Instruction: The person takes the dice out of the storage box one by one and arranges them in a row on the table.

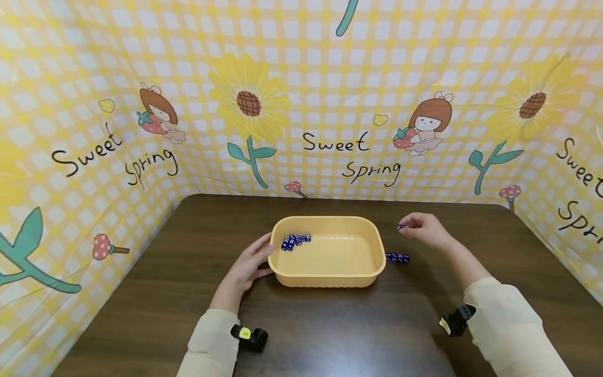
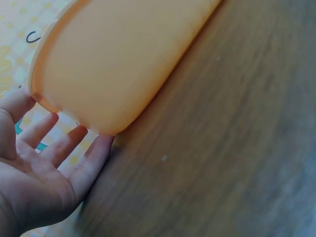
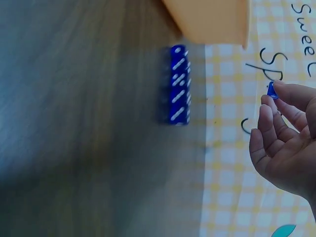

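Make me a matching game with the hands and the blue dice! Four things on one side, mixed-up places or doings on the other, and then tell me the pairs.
Things:
1. Left hand
2. Row of dice
3. Right hand
4. Clustered dice

Places and doings:
A. pinching a single die
B. inside the tub, near its left end
C. on the table, beside the tub's right end
D. touching the tub's left end

Right pairs: 1-D, 2-C, 3-A, 4-B
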`<state>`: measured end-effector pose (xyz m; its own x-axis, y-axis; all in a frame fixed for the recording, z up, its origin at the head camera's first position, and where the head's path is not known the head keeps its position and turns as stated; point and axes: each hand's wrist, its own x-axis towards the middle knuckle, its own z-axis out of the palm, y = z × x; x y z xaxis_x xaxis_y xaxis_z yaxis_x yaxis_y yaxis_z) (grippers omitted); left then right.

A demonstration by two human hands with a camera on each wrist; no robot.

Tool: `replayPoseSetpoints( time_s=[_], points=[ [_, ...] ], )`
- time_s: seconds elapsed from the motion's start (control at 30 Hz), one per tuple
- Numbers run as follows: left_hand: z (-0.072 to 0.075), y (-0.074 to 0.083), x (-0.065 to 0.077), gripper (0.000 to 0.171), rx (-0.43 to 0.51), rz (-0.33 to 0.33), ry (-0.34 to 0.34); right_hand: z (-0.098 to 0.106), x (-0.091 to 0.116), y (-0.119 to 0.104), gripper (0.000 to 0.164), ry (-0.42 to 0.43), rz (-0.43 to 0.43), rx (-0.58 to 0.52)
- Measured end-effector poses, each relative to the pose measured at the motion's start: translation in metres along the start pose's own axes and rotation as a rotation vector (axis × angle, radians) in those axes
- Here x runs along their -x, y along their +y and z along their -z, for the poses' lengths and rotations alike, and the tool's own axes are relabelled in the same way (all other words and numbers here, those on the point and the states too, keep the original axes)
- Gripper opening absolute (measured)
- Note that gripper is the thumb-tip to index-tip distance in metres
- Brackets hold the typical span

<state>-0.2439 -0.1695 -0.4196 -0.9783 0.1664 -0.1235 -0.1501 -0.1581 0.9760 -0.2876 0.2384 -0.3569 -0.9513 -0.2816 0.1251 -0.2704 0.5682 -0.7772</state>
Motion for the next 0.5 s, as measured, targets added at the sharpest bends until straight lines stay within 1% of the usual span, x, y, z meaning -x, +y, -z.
replayPoseSetpoints(
  time_s=[0.2,0.33,0.5],
  points=[
    [0.0,-0.001,0.0,0.051,-0.001,0.005,0.007,0.001,0.013,0.016,0.019,0.014,-0.008,0.001],
    [0.0,-0.002,-0.001,0.051,0.005,0.011,0.006,0.0,0.021,0.026,0.019,0.025,-0.031,0.001],
    [0.0,-0.001,-0.002,0.051,0.007,0.018,0.006,0.0,0.028,0.035,0.019,0.036,-0.041,-0.032]
  ],
)
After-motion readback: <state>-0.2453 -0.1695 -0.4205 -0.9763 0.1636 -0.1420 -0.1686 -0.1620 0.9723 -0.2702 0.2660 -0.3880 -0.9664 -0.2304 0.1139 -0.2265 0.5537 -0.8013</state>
